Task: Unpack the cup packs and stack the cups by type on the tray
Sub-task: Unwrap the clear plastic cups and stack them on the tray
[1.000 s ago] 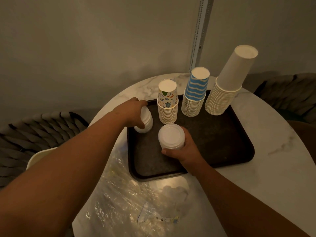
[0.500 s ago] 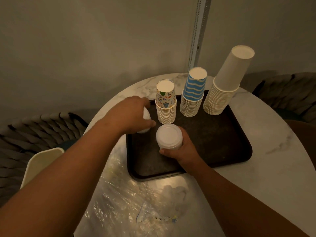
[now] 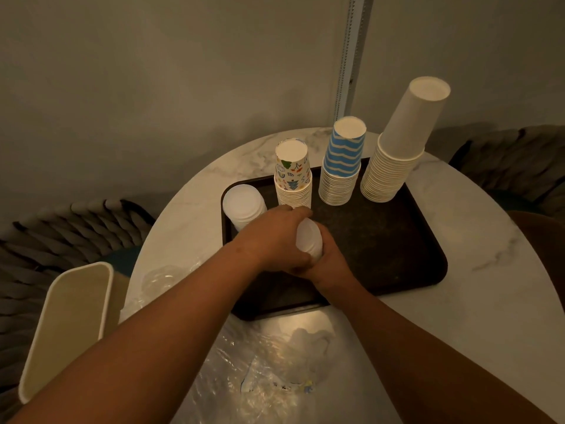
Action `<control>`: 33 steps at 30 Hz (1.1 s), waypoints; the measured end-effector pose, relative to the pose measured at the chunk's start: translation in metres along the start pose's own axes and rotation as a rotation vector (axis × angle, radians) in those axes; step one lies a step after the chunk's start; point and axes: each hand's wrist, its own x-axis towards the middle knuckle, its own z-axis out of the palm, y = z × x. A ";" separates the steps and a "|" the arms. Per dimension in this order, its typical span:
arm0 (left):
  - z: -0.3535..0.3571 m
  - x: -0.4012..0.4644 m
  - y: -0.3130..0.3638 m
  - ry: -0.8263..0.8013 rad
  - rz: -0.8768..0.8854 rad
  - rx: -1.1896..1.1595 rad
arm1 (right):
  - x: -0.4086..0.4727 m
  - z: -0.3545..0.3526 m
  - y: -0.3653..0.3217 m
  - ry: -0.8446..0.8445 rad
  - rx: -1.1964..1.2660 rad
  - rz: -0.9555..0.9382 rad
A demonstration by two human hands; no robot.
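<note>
Dim light falls on your round marble worktop [image 3: 477, 301], where the dark tray [image 3: 397, 258] carries patterned [image 3: 293, 182], blue-striped [image 3: 342, 169] and plain white stacks [image 3: 394, 160] along its far edge. Your left hand [image 3: 275, 237] and right hand [image 3: 328, 264] both grip a small white cup stack [image 3: 308, 240] mid-tray; another white stack [image 3: 243, 206] stands at the far-left corner.

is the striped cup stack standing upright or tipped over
Upright: the striped cup stack stands mouth-down on the tray, bases facing up.
</note>
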 end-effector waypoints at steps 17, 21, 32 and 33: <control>-0.073 -0.006 -0.059 0.164 -0.215 0.069 | -0.002 0.000 0.008 0.013 0.119 0.015; -0.071 0.014 -0.069 0.069 -0.214 0.157 | -0.003 0.000 0.008 0.015 0.124 0.020; -0.047 0.043 -0.082 -0.043 -0.209 0.216 | -0.002 0.001 0.007 0.005 0.157 0.005; -0.046 0.043 -0.083 -0.038 -0.210 0.218 | -0.002 0.001 0.008 0.005 0.156 0.002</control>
